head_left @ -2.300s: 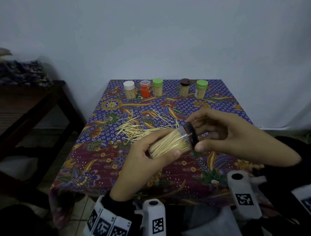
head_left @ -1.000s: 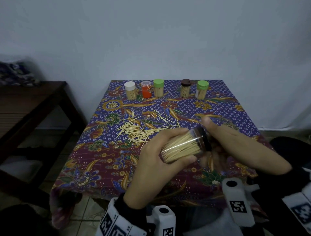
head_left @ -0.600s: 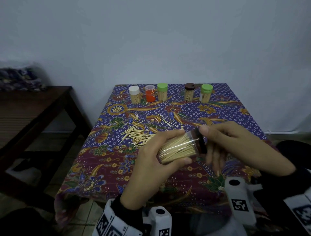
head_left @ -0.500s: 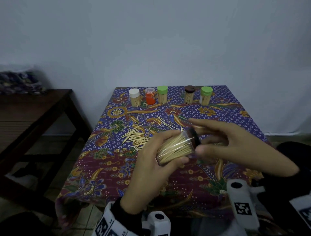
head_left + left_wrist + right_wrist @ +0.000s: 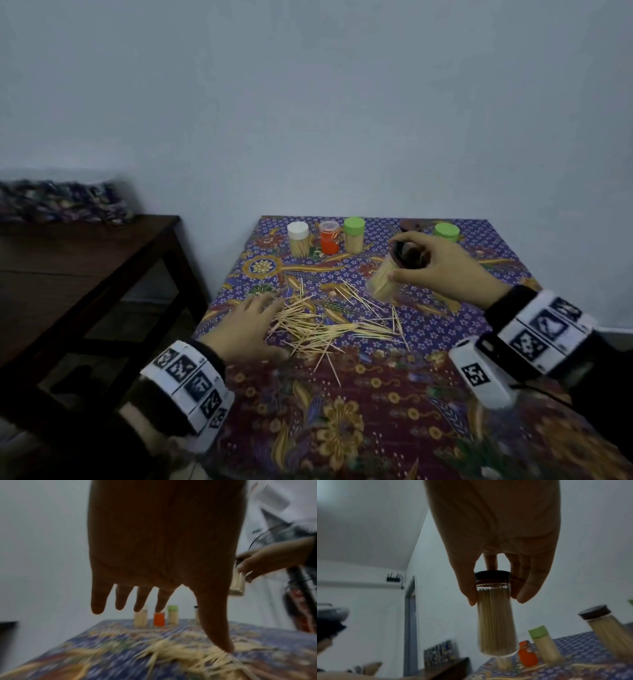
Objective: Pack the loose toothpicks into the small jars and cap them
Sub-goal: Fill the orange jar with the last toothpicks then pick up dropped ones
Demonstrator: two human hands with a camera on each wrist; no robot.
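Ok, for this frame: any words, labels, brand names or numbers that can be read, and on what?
None can be read.
White wristbands on both wrists: black square code patterns only, no letters or digits.
White block near the right wrist: one square code marker, no text.
Capped jars and the jar in the right hand: no label visible.

Table under a purple floral batik cloth (image 5: 479, 246); loose wooden toothpicks (image 5: 325, 329) mid-cloth, capped small jars (image 5: 354, 235) behind them.
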